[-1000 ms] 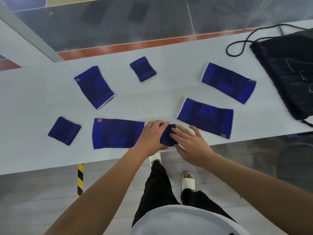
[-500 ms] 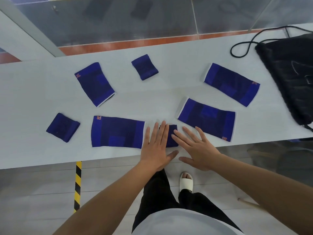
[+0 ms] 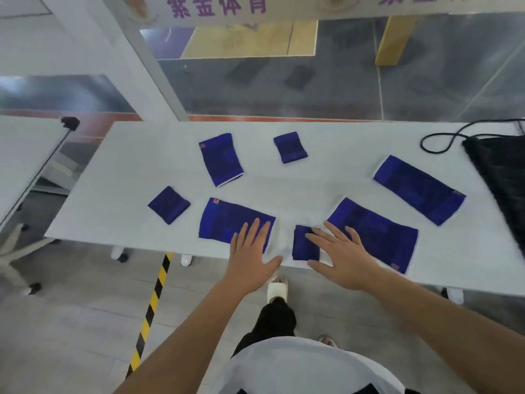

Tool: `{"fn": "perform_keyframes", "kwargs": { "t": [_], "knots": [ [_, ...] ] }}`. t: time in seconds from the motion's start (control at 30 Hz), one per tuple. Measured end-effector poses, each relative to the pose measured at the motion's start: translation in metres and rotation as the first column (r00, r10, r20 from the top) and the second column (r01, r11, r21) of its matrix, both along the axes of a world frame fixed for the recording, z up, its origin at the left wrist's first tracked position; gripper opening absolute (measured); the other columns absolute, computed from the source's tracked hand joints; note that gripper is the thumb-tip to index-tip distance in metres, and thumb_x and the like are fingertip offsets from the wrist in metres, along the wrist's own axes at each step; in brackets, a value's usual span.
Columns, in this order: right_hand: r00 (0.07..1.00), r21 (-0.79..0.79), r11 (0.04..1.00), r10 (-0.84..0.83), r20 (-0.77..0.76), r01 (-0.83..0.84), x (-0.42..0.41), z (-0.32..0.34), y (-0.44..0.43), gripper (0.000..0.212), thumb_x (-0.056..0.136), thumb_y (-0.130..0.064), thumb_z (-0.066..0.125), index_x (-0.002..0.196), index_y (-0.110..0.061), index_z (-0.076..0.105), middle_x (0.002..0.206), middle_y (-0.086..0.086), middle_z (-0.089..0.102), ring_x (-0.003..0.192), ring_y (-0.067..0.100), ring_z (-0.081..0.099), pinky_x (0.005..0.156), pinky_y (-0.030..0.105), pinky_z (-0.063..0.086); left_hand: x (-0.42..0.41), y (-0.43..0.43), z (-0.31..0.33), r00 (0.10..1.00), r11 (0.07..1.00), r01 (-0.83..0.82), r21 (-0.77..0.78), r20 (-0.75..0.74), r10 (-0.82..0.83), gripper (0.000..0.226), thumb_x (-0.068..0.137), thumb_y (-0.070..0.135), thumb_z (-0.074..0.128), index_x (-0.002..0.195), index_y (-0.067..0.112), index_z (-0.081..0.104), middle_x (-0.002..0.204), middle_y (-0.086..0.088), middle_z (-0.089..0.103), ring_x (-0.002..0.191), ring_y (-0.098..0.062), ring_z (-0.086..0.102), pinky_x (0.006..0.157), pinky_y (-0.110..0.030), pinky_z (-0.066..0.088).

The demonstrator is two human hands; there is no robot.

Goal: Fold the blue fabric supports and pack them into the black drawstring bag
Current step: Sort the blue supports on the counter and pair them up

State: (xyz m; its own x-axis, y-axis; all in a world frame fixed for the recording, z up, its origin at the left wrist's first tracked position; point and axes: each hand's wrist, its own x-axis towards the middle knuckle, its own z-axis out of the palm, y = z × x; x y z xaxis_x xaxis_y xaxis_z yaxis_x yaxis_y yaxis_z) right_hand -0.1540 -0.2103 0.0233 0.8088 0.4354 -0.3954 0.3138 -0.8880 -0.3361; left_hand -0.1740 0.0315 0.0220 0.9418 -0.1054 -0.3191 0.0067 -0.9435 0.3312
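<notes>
While both hands (image 3: 295, 251) lie flat, spread wide — seven blue supports (image 3: 221, 159), one black bag (image 3: 505, 177).

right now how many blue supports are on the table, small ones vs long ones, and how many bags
small blue supports: 3
long blue supports: 4
black drawstring bag: 1
total: 8

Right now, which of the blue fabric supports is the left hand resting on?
The left hand lies flat on the long unfolded support at the near edge, left of the small folded support that the right hand touches.
</notes>
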Motion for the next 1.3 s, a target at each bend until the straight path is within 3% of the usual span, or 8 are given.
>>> {"fn": "perform_keyframes", "kwargs": {
  "t": [0.07, 0.2, 0.37, 0.77, 0.93, 1.13, 1.2, 1.3],
  "knots": [
    [1.000, 0.051, 0.998, -0.022, 0.010, 0.021, 0.000, 0.007, 0.009, 0.066, 0.098, -0.064, 0.034, 0.156, -0.037, 0.020, 0.167, -0.013, 0.011, 0.154, 0.012, -0.006, 0.124, 0.049, -0.003, -0.021, 0.027, 0.009, 0.983, 0.980, -0.183, -0.075, -0.017, 0.182, 0.080, 0.095, 0.052, 0.053, 0.159, 0.031, 0.009, 0.168, 0.003, 0.002, 0.155, -0.023, -0.004, 0.123, -0.043, 0.003],
    [0.997, 0.153, 0.985, -0.077, -0.022, 0.079, -0.007, 0.013, 0.040, 0.061, 0.099, -0.057, 0.039, 0.155, -0.035, 0.027, 0.167, -0.012, 0.014, 0.154, 0.011, -0.003, 0.124, 0.047, 0.001, -0.059, 0.080, 0.019, 0.901, 0.898, -0.434, -0.079, -0.060, 0.430, 0.080, 0.094, 0.048, 0.060, 0.158, 0.027, 0.017, 0.167, -0.001, 0.011, 0.154, -0.027, 0.007, 0.123, -0.046, 0.013],
    [0.984, 0.221, 0.960, -0.153, -0.093, 0.170, -0.022, 0.010, 0.081, 0.059, 0.100, -0.051, 0.044, 0.154, -0.033, 0.031, 0.166, -0.009, 0.016, 0.154, 0.013, 0.001, 0.124, 0.046, 0.002, -0.057, 0.139, 0.017, 0.831, 0.829, -0.556, -0.059, -0.081, 0.551, 0.078, 0.092, 0.044, 0.064, 0.156, 0.023, 0.024, 0.166, -0.006, 0.018, 0.152, -0.026, 0.015, 0.121, -0.044, 0.017],
    [0.905, 0.074, 0.903, -0.417, -0.087, 0.423, -0.001, 0.002, 0.196, 0.060, 0.099, -0.052, 0.044, 0.153, -0.030, 0.032, 0.166, -0.006, 0.020, 0.154, 0.017, 0.006, 0.123, 0.050, 0.008, 0.082, 0.258, -0.021, 0.841, 0.835, -0.540, -0.109, -0.091, 0.533, 0.072, 0.094, 0.041, 0.061, 0.154, 0.013, 0.032, 0.156, -0.011, 0.038, 0.141, -0.034, 0.038, 0.112, -0.046, 0.034],
    [0.845, 0.063, 0.843, -0.528, -0.086, 0.534, -0.004, 0.001, 0.237, 0.058, 0.099, -0.050, 0.047, 0.151, -0.030, 0.036, 0.165, -0.006, 0.023, 0.154, 0.016, 0.010, 0.122, 0.048, 0.012, 0.123, 0.291, -0.038, 0.866, 0.863, -0.501, -0.071, -0.045, 0.499, 0.062, 0.083, 0.044, 0.062, 0.134, 0.011, 0.050, 0.131, -0.012, 0.059, 0.116, -0.035, 0.057, 0.094, -0.051, 0.051],
    [0.763, 0.012, 0.765, -0.642, -0.080, 0.644, -0.015, 0.006, 0.253, 0.057, 0.099, -0.051, 0.046, 0.151, -0.031, 0.036, 0.165, -0.007, 0.023, 0.154, 0.015, 0.011, 0.121, 0.045, 0.013, 0.150, 0.301, -0.043, 0.916, 0.917, -0.394, 0.063, -0.059, 0.397, 0.069, 0.083, 0.039, 0.073, 0.140, 0.013, 0.045, 0.134, -0.013, 0.051, 0.122, -0.034, 0.050, 0.099, -0.044, 0.044],
    [0.743, 0.001, 0.745, -0.665, -0.075, 0.667, -0.019, 0.011, 0.255, 0.057, 0.100, -0.050, 0.046, 0.152, -0.030, 0.035, 0.165, -0.007, 0.024, 0.154, 0.016, 0.012, 0.121, 0.045, 0.013, 0.160, 0.301, -0.044, 0.911, 0.915, -0.398, 0.060, -0.093, 0.402, 0.059, 0.080, 0.032, 0.075, 0.132, 0.014, 0.053, 0.129, -0.014, 0.049, 0.116, -0.033, 0.052, 0.093, -0.042, 0.045],
    [0.712, 0.041, 0.711, -0.699, -0.076, 0.702, -0.018, 0.019, 0.257, 0.056, 0.100, -0.048, 0.048, 0.151, -0.029, 0.037, 0.164, -0.006, 0.026, 0.153, 0.016, 0.015, 0.121, 0.045, 0.014, 0.174, 0.299, -0.036, 0.903, 0.901, -0.417, -0.120, -0.165, 0.396, 0.030, 0.082, 0.008, 0.062, 0.112, 0.011, 0.064, 0.122, -0.015, 0.056, 0.091, -0.028, 0.060, 0.078, -0.041, 0.055]
  ]
}}
